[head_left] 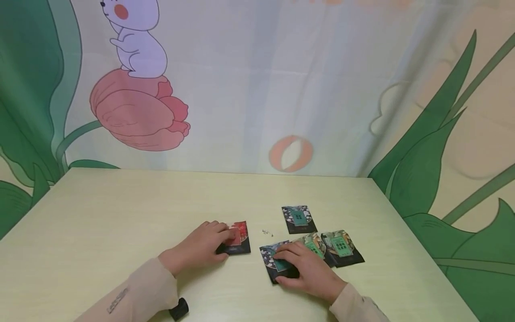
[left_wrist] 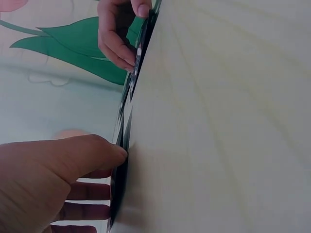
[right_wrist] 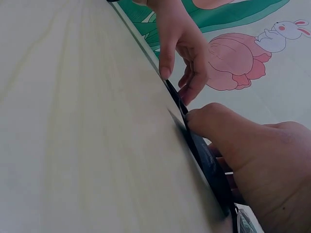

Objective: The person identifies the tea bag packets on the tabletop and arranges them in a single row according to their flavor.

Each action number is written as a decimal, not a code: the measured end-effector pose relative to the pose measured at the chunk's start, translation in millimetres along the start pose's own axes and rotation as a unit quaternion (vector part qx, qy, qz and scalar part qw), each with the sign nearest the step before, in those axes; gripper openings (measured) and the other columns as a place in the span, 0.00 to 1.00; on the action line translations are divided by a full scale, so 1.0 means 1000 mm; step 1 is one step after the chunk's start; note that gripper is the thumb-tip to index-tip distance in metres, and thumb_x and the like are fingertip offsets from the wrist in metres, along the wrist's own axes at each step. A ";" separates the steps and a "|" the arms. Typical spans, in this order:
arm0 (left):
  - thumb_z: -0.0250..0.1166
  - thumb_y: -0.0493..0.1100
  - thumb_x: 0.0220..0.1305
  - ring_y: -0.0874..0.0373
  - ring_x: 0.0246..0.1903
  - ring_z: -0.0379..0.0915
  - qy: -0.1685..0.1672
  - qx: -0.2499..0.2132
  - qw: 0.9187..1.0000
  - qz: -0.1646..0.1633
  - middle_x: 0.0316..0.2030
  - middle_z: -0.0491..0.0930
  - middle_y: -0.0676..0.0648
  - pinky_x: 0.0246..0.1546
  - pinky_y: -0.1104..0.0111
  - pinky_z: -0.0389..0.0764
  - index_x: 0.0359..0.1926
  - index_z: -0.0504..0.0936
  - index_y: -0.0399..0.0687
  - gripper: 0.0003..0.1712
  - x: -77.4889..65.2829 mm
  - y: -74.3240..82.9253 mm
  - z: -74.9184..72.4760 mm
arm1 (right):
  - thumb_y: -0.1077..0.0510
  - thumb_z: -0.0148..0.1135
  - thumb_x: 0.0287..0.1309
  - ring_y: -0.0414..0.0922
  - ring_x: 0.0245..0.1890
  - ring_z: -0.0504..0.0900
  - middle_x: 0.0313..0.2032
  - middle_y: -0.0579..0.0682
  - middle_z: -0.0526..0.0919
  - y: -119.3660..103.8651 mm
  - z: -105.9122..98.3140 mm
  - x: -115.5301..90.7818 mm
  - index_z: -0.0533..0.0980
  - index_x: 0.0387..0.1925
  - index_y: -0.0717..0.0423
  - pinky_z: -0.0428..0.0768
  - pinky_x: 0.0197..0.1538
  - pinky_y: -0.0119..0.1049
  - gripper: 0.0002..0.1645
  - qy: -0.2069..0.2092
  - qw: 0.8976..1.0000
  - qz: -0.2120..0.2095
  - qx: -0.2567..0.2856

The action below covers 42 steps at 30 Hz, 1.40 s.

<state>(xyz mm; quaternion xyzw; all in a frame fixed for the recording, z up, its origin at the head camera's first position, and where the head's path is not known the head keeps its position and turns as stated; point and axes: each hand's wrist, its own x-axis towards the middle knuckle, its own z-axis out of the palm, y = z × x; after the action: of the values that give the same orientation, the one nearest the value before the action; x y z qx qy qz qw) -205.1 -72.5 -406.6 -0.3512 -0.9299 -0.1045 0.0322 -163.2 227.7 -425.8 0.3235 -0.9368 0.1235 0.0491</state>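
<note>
My left hand is on a red-and-black flat packet, fingers over its left part and thumb at the near edge. In the left wrist view the thumb tip meets the dark edge of that packet. To its right, my right hand holds a blue-and-black packet with white flower print, fingers on its face and thumb at its near edge. The right wrist view shows this packet's dark side along the thumb. Beside the right hand lie two green-labelled packets, one partly hidden, the other in full sight.
Another blue packet lies farther back on the pale wooden table. Small marks or scraps show between the hands. A small black object is by the left sleeve. A printed curtain hangs behind the table's far edge.
</note>
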 end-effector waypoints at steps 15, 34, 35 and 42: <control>0.68 0.47 0.57 0.48 0.55 0.73 -0.002 0.011 1.000 0.009 0.54 0.78 0.43 0.55 0.54 0.75 0.54 0.79 0.47 0.24 -0.034 -0.006 -0.010 | 0.34 0.61 0.57 0.39 0.57 0.73 0.55 0.38 0.77 -0.002 -0.002 0.000 0.77 0.53 0.42 0.77 0.59 0.40 0.27 0.004 1.000 -0.012 0.008; 0.70 0.47 0.53 0.51 0.53 0.74 -0.007 0.004 1.000 0.021 0.51 0.79 0.47 0.55 0.56 0.76 0.49 0.82 0.48 0.21 -0.065 -0.016 -0.018 | 0.32 0.58 0.58 0.39 0.57 0.73 0.55 0.36 0.77 0.001 0.000 0.001 0.79 0.52 0.42 0.76 0.59 0.41 0.28 0.001 1.000 -0.005 0.012; 0.71 0.47 0.53 0.51 0.52 0.74 -0.008 0.006 1.000 0.023 0.51 0.79 0.48 0.54 0.56 0.76 0.49 0.82 0.48 0.21 -0.066 -0.016 -0.019 | 0.32 0.58 0.58 0.39 0.57 0.73 0.55 0.36 0.77 0.001 0.000 0.001 0.79 0.52 0.42 0.76 0.59 0.41 0.28 0.001 1.000 -0.004 0.013; 0.72 0.50 0.53 0.53 0.52 0.75 -0.001 0.015 0.999 0.033 0.50 0.79 0.49 0.54 0.57 0.77 0.48 0.82 0.49 0.21 -0.070 -0.018 -0.018 | 0.33 0.59 0.58 0.38 0.56 0.73 0.55 0.37 0.77 -0.001 0.000 0.001 0.80 0.52 0.43 0.77 0.58 0.41 0.28 0.001 1.000 -0.008 0.017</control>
<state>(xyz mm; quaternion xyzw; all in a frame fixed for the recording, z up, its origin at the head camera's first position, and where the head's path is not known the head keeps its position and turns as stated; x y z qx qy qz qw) -164.3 -135.2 -401.1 -0.3814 -0.9193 -0.0891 0.0396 -163.2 226.9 -425.2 0.3320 -0.9318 0.1393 0.0458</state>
